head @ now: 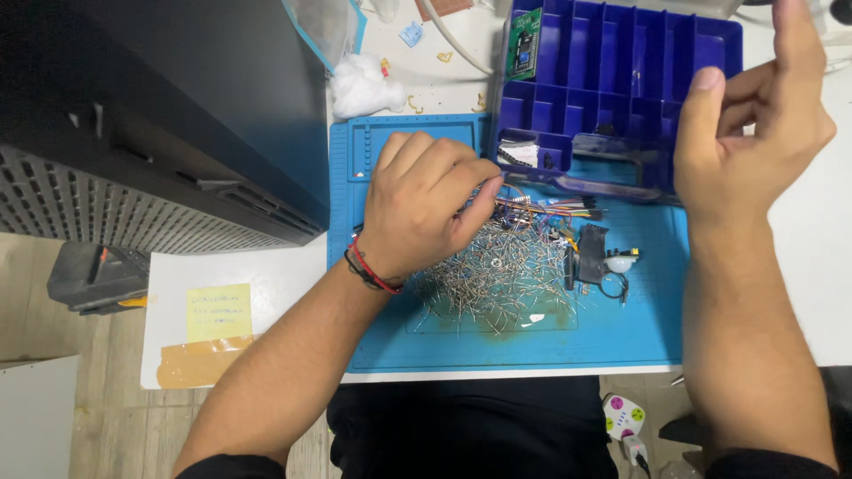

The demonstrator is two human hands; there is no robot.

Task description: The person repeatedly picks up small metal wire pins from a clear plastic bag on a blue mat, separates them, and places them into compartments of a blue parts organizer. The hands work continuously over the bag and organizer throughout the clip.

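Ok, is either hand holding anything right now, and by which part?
The left hand pinches at the pile of thin metal-legged parts; whether it grips one cannot be told. The right hand is raised and empty.

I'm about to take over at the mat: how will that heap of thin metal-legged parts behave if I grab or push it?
The heap is loose, tangled wire-legged pieces on the blue mat, so it would probably snag, lifting in clumps. The legs look thin and likely bend easily. The left hand pinches at its edge, suggesting single pieces are light.
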